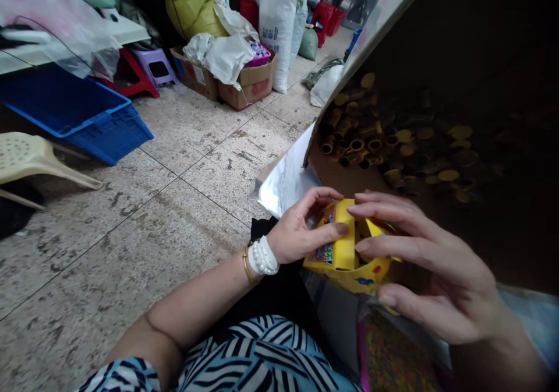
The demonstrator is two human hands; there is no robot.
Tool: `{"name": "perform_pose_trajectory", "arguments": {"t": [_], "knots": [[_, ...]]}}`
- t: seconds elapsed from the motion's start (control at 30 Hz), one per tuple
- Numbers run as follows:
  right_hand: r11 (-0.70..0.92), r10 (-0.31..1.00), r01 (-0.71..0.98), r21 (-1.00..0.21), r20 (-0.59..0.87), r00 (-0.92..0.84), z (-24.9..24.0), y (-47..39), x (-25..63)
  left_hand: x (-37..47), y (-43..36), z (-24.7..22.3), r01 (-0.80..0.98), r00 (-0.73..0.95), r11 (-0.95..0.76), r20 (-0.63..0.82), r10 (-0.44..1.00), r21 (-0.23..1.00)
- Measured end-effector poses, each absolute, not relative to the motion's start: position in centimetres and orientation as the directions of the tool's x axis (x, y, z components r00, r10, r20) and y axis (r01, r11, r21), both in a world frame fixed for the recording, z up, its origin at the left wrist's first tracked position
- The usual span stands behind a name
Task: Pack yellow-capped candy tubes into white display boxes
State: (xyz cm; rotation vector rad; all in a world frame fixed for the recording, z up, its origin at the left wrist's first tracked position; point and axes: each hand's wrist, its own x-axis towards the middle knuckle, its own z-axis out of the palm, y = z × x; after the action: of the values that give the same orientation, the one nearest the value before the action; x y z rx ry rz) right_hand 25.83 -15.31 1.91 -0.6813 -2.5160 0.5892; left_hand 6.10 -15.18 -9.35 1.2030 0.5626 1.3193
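A small yellow cardboard box [346, 251] with colourful print is in front of my lap, its top partly open on the right. My left hand [301, 229] is closed around the box's left side, thumb across the top panel. Over the open side reaches my right hand [445, 269], fingers stretched and apart, the fingertips at the flap and rim. Its palm holds nothing that I can see. What is inside the box is mostly hidden by the fingers. Just beyond, a large dark carton [340, 173] holds many small yellow-capped tubes [371, 144].
A blue crate [105, 130] and a cream plastic stool [26, 153] stand on the speckled floor at left. Further back are cardboard boxes [248, 92], a purple stool [155, 66] and a white sack [277, 31]. A bag of multicoloured bits [397, 357] lies below my right hand.
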Motion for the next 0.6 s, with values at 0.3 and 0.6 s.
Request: {"name": "perform_pose_trajectory", "arguments": {"t": [0.3,0.6], "knots": [[0.734,0.677,0.582,-0.350,0.307,-0.669,0.0,-15.2,25.1,5.3,-16.4,-10.3,-0.235,0.135,-0.417,0.455,0.880,0.878],[0.656,0.750,0.675,-0.337,0.395,-0.531,0.1,-15.8,25.5,4.6,-17.8,-8.1,0.064,0.191,-0.634,0.614,0.766,0.771]]}}
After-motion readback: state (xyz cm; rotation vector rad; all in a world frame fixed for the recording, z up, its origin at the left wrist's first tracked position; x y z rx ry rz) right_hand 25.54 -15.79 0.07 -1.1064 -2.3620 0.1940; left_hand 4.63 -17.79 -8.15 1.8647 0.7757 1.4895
